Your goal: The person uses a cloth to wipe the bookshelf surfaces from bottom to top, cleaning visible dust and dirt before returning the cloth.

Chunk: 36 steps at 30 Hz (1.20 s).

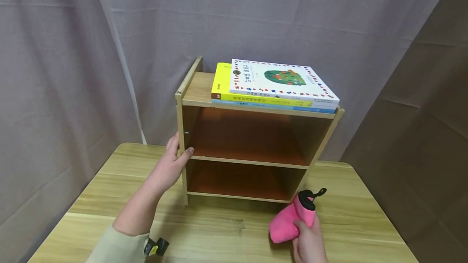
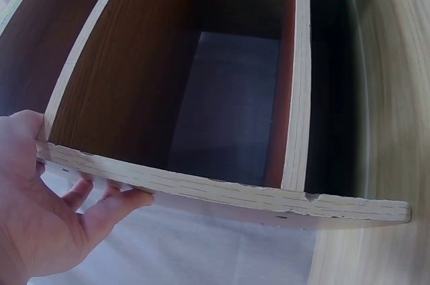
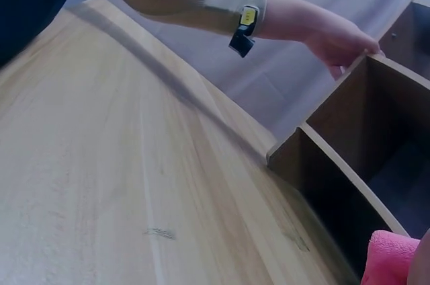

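Observation:
A small wooden shelf [image 1: 248, 160] with two open compartments stands on the table. My left hand [image 1: 173, 163] grips the edge of its left side panel, the thumb on the front and the fingers round the outer face. In the left wrist view the same hand [image 2: 50, 208] holds that panel near a shelf board. My right hand [image 1: 310, 240] holds a folded pink cloth [image 1: 287, 224] with a black end piece [image 1: 306, 200] and a small loop, by the shelf's lower right front corner. A corner of the pink cloth [image 3: 390, 258] shows in the right wrist view.
On the shelf's top lies a stack of books: a white one [image 1: 281, 80] over a yellow one [image 1: 221, 80] and a blue one [image 1: 237, 103]. The wooden table [image 1: 109, 198] has a dark mark near the front. Grey curtains [image 1: 256, 15] hang behind.

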### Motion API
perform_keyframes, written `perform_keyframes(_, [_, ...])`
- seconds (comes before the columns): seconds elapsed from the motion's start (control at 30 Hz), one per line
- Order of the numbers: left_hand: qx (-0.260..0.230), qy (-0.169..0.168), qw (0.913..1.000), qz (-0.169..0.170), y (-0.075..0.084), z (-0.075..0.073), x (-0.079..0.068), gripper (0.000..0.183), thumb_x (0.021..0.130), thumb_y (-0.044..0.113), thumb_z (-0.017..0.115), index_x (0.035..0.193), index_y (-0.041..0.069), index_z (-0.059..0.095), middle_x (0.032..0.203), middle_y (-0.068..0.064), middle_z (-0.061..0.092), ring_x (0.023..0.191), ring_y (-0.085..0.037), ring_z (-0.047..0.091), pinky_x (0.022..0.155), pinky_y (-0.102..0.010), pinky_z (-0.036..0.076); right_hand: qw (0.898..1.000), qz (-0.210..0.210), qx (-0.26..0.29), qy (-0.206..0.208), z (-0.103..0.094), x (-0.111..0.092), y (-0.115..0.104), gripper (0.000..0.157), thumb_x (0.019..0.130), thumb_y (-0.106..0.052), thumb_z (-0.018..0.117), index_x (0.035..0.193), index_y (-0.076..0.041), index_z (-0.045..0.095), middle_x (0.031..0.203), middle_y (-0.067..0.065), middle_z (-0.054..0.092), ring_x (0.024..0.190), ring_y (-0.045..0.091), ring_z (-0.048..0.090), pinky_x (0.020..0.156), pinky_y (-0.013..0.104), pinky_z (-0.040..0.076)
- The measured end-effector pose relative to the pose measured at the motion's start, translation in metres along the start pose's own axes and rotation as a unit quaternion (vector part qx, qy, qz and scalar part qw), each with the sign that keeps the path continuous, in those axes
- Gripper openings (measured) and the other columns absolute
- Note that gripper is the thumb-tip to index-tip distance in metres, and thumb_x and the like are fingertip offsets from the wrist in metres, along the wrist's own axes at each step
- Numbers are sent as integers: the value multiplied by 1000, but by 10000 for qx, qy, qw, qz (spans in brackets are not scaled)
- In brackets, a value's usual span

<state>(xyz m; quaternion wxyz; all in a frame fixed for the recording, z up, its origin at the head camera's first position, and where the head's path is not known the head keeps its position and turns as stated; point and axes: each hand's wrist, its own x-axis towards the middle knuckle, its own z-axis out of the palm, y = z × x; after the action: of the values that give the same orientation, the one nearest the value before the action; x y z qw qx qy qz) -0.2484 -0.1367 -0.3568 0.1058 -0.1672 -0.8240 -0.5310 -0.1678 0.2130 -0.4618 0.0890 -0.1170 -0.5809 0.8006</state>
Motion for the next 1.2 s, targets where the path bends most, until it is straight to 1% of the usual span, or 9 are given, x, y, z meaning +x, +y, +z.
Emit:
perform_keyframes(0.1, [30,26,10000,-1,0,0,0,65,96,34,46,142,50,3,151,5,9,138,-17,10,108,-51,17,9995,-226,-185,82,1,-3,3,67,88,13,31,148,-8,9,138,5,29,116,3,43,91,17,42])
perform_keyframes(0.3, [92,17,9999,64,1,1,0,65,96,39,45,142,50,1,151,5,9,139,-17,10,109,-51,17,9959,-233,-807,349,1,-11,8,61,89,9,36,144,-5,16,131,8,34,97,-4,49,82,13,44])
perform_keyframes(0.47, [122,25,9999,93,1,1,1,65,96,39,45,142,50,1,152,6,9,139,-17,9,109,-51,17,9960,-415,-726,312,5,-15,10,62,87,13,38,143,-9,22,117,-8,44,99,-6,49,83,15,44])
perform_keyframes(0.57, [154,56,9998,86,1,0,0,65,96,38,45,142,50,1,151,6,9,139,-17,10,109,-50,17,9905,-518,-1265,172,6,-17,9,63,87,11,40,145,-6,19,128,3,42,102,-9,45,84,12,41])
perform_keyframes(0.7, [141,70,9999,69,1,1,0,65,96,37,45,142,50,2,151,6,10,138,-16,11,109,-50,18,9690,-795,-2341,-55,6,-19,7,67,87,9,43,146,-6,16,143,20,27,122,10,37,86,3,28])
perform_keyframes(0.83, [126,78,9999,86,1,1,0,65,96,37,45,143,49,2,151,4,11,138,-17,12,109,-50,18,9399,-1468,-3066,-322,6,-17,10,71,79,15,48,143,-6,28,144,20,27,130,29,24,91,1,18])
perform_keyframes(0.97, [123,87,9998,93,1,1,0,65,96,37,45,143,49,2,151,4,12,138,-17,12,109,-50,18,9135,-1340,-3786,-648,5,-14,10,70,78,14,49,141,-16,34,148,10,21,132,28,22,108,29,21])
perform_keyframes(1.07, [117,99,9998,113,1,2,1,64,96,36,45,143,49,3,151,4,12,138,-16,12,109,-49,18,8968,-921,-4219,-968,3,-12,7,70,82,10,45,142,-23,30,151,6,13,135,30,15,106,54,23])
perform_keyframes(1.2, [122,105,9998,143,4,1,0,65,97,32,46,145,45,4,151,1,12,138,-18,12,108,-50,18,8726,-1036,-4640,-1114,2,-11,5,69,85,7,47,144,-25,29,151,10,14,137,35,13,104,56,25])
